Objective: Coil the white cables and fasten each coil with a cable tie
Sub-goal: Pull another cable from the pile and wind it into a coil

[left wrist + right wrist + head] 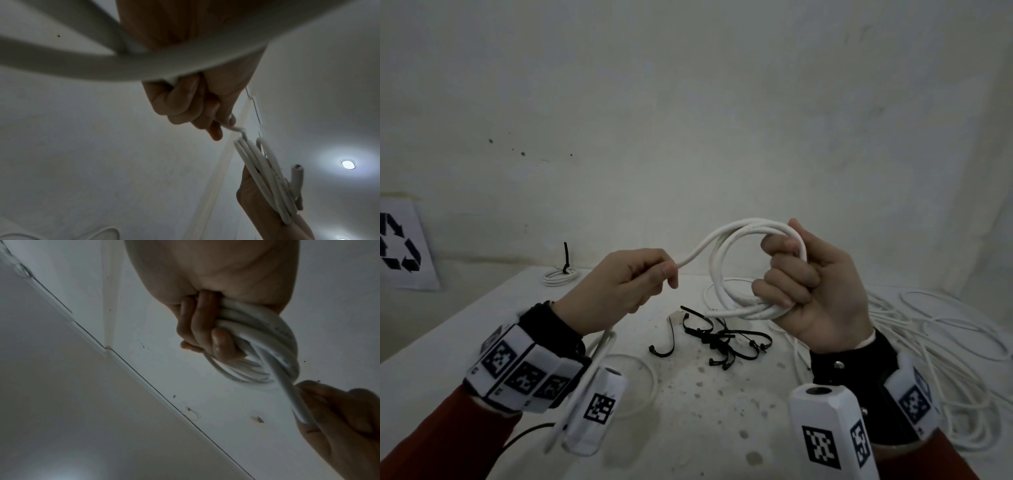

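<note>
My right hand (801, 284) grips a coil of white cable (722, 260) held up above the table, fingers curled round its several loops (273, 340). The cable's free run leaves the top of the coil and passes into my left hand (633, 281), which pinches it (681, 262) between thumb and fingers. Past that hand the cable hangs down under my left wrist (599, 356). In the left wrist view the left hand's fingers (193, 104) curl on the cable, with the coil (265, 177) beyond. Black cable ties (719, 337) lie in a loose heap on the table below the coil.
A finished coil fastened with a black tie (561, 274) lies at the table's far left. A tangle of loose white cable (941, 349) covers the right side. A clear round dish (631, 380) sits near the front. The white wall (688, 120) stands close behind.
</note>
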The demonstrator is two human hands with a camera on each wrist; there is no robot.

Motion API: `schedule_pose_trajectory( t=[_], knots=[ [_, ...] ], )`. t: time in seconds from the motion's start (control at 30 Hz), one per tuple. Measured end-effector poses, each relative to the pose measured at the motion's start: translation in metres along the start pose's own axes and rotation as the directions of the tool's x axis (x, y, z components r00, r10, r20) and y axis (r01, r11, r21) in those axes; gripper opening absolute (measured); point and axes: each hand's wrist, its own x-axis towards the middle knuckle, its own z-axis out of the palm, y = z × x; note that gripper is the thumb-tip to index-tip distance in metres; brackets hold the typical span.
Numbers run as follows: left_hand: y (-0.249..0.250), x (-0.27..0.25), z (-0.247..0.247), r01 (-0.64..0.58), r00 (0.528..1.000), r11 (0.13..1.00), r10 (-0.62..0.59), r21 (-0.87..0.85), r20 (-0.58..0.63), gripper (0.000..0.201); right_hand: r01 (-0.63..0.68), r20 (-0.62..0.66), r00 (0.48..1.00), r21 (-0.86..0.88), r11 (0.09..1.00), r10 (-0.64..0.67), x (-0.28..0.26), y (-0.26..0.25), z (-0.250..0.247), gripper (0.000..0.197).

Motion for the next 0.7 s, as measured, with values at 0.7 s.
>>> schedule_pose_trajectory(
  t=[0.7],
  knots=[
    [0.001,0.014,-0.02,0.061,0.998,0.982,-0.062,0.18,-0.003,0.021,-0.06,-0.222,0.974,-0.097,0.994,0.037,0.005,-0.021,-0.017,0.044]
  ],
)
